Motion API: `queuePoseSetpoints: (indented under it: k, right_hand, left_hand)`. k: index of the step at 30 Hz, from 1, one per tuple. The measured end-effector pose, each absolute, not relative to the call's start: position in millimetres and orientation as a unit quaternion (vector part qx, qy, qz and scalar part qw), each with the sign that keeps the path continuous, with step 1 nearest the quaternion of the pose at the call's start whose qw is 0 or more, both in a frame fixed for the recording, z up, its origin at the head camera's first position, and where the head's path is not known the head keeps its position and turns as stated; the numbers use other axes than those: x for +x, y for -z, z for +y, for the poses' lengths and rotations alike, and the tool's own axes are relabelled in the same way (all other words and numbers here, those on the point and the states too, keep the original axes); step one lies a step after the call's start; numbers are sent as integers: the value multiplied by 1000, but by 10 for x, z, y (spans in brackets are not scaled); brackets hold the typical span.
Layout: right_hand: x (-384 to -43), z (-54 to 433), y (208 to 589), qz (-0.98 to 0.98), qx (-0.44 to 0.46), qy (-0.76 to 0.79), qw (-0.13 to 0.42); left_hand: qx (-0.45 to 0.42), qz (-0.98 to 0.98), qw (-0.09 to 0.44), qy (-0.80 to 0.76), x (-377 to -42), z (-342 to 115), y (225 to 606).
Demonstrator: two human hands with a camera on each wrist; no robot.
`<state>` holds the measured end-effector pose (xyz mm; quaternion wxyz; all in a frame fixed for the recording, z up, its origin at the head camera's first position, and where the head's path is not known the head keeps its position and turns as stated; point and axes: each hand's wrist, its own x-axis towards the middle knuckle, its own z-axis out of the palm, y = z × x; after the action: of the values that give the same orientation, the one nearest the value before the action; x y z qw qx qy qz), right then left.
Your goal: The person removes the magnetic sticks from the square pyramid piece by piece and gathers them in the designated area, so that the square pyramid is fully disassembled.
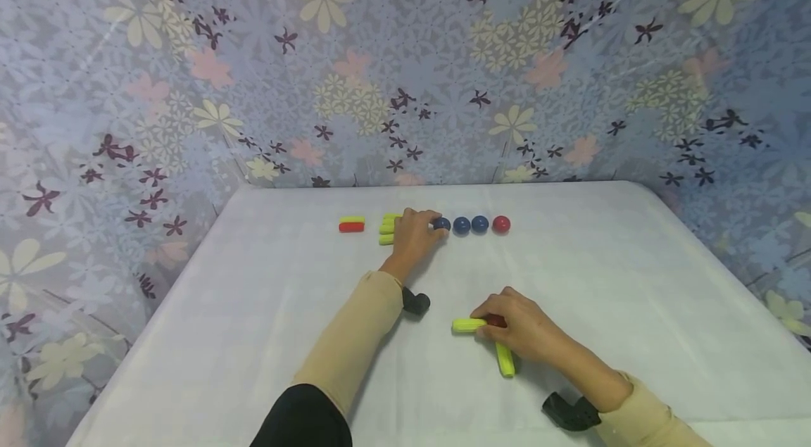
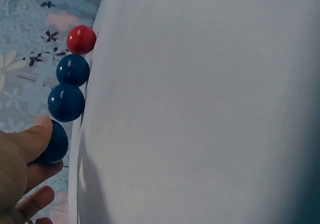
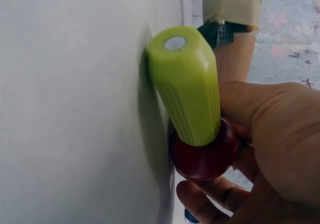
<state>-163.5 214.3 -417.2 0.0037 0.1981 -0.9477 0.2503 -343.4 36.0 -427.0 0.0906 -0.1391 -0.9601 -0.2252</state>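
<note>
At the far side of the table my left hand (image 1: 413, 230) pinches a blue ball (image 2: 57, 144) between thumb and finger. To its right, two more blue balls (image 1: 471, 224) and a red ball (image 1: 501, 224) continue the row. Nearer the front, my right hand (image 1: 524, 327) grips a dark red ball (image 3: 202, 159) joined to yellow-green ribbed rods. One rod (image 1: 467, 325) points left, and another rod (image 1: 505, 360) points toward the front. The right fingers partly cover the red ball. How the rods attach to it is hidden.
Several yellow-green rods (image 1: 386, 229) lie beside the left hand, partly hidden by it. Farther left, a red rod (image 1: 351, 227) lies against a yellow one (image 1: 352, 219). A white cloth covers the table (image 1: 253, 334), and a floral curtain (image 1: 405, 67) hangs behind.
</note>
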Motion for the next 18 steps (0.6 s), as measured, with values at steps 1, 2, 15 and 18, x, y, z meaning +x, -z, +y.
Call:
queuePoseSetpoints:
  k: [1,2,15,18]
  right_hand:
    - [-1638,2143,4174,-947,201,-250,4]
    - [-1640,2143,4174,-947,204,-249,5]
    - [-1640,2155,4155,-954,215,-208,20]
    - [-1613,2188,4117,-960,198,-197,25]
  left_hand:
    - [-138,-961,91,220,-3449,371,4273]
    - [-138,-962,91,218,-3460,380,4275]
    - [-132,-967,73,207,-3488,442,4274]
    - [-131,-968,69,203,-3483,449,4274]
